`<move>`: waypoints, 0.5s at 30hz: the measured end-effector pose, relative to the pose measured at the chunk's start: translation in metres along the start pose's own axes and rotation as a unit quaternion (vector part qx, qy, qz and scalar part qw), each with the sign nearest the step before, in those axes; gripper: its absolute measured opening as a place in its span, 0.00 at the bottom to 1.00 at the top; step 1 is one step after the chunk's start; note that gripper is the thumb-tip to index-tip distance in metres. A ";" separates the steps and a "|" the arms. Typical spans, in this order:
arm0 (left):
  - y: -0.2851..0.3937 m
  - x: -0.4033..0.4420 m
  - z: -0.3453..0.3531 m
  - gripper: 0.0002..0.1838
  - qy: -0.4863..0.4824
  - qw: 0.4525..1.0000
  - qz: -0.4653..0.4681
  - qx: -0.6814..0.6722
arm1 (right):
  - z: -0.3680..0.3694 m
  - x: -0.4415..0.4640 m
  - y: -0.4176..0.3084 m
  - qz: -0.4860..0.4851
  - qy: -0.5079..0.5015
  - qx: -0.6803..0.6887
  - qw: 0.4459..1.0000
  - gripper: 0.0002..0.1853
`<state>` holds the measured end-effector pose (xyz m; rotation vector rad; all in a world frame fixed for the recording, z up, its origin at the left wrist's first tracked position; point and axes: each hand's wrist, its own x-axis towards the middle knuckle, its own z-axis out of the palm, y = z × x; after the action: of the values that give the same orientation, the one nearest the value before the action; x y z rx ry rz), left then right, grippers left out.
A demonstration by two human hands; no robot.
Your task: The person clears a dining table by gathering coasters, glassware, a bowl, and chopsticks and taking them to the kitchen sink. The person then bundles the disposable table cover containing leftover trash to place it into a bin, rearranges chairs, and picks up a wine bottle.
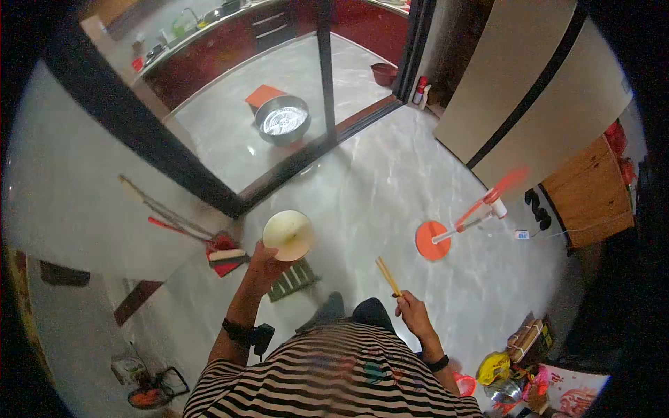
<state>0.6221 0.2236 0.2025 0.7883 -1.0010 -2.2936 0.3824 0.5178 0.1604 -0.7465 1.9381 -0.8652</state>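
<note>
A pale, cream-coloured bowl [288, 235] is tilted so that its inside faces me. My left hand [268, 262] grips its lower rim, with the fingers partly hidden behind it. A few small dark specks show inside the bowl. On the other side, my right hand [414, 312] is closed around the lower ends of a pair of chopsticks [387, 276], whose other ends point up and away from me. The bowl and the chopsticks are well apart, both held in front of my body above the floor.
A glass sliding door [324, 76] separates off a kitchen, where a metal basin [282, 120] shows. An orange-based fan [433, 241] stands at the right, near a tall refrigerator [516, 76]. A dustpan [224, 252] leans left; bags [493, 368] lie lower right.
</note>
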 end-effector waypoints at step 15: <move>0.063 0.252 0.055 0.33 0.061 0.998 -0.009 0.015 | -0.116 0.261 -0.096 -0.044 -0.049 0.139 0.988 0.16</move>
<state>0.4216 0.0491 0.2054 0.9407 -0.9799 -2.2199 0.1798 0.2952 0.1614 -0.6969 1.6643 -1.1043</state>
